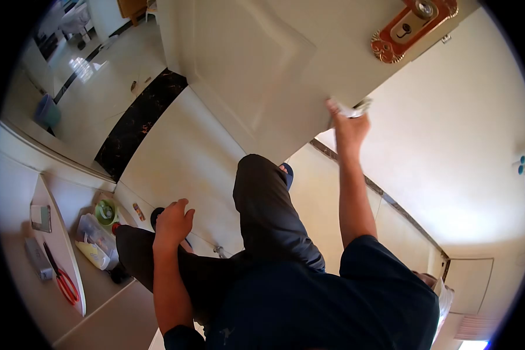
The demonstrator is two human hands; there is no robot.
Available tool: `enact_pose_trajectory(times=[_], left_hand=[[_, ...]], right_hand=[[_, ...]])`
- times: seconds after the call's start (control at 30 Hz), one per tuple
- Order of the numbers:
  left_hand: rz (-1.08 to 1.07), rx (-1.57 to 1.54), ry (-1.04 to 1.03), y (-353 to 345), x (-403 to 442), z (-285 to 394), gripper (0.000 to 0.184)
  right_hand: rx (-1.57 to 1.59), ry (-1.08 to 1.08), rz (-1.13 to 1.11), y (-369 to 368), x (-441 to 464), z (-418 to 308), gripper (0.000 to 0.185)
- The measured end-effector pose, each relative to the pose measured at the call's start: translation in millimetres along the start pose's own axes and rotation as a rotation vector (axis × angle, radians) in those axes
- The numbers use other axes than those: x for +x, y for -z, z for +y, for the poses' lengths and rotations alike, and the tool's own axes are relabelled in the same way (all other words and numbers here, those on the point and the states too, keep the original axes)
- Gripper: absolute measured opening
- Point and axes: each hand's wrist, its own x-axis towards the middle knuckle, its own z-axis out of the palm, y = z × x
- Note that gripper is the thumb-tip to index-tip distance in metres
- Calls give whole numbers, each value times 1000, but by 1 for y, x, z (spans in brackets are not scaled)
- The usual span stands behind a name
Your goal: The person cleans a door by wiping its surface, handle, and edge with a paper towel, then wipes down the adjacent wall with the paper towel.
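My right hand (351, 127) is pressed against the edge of a pale door (262, 76), with a crumpled white wipe or cloth (360, 108) gripped in its fingers. Further up that door sits a reddish-brown lock plate (413, 30) with a keyhole and a silver knob. My left hand (174, 223) hangs beside my knee, fingers apart and holding nothing. Below it, a dark slipper (157, 217) shows in part on my foot.
At the left, a shelf (79, 280) carries red-handled scissors (67, 284) and a small box (38, 258). Beneath it stand a clear container (97, 236) and a green cup (105, 212). A black threshold strip (134, 128) crosses the doorway; beyond is a blue bin (48, 111).
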Motion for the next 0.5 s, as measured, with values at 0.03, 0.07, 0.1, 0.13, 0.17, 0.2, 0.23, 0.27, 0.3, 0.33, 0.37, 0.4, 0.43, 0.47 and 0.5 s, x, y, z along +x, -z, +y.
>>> enact_pose_trajectory(times=[0.03,0.07,0.1,0.13,0.17,0.2,0.23,0.27,0.3,0.33,0.37,0.4,0.43,0.47,0.5], left_hand=[[2,1,-9,1,1,0,36],[13,-2,-5,3,2,3,36],[-11,11,8,4,4,5,35],[-37,23,21,6,4,7,34],[-28,20,27,7,4,9,34],[-23,11,18,8,4,10,33],[-17,1,10,8,5,10,33],[-11,-5,15,8,4,9,33],[-14,6,2,7,3,8,33],[-11,12,-15,5,5,8,33],[5,-2,-18,5,6,10,33],[-6,-3,-8,7,4,12,33],[-20,-2,1,8,2,13,33],[-32,14,15,9,2,13,33],[-25,9,12,9,2,13,33]], right_hand=[[43,27,28,1,8,-21,45],[101,63,62,-1,16,-28,43],[109,70,57,-4,19,-27,43],[93,102,100,-7,20,-24,45],[78,135,143,-11,20,-21,47],[113,106,132,-12,16,-20,45],[120,115,121,-16,12,-17,45],[100,92,130,-19,6,-9,45],[76,70,144,-19,-1,3,45],[88,63,135,-21,-8,14,45],[102,60,121,-25,-14,27,44],[105,55,95,-27,-23,36,46],[107,46,70,-29,-32,45,48],[61,26,45,-30,-40,58,48],[17,3,23,-32,-47,63,49]])
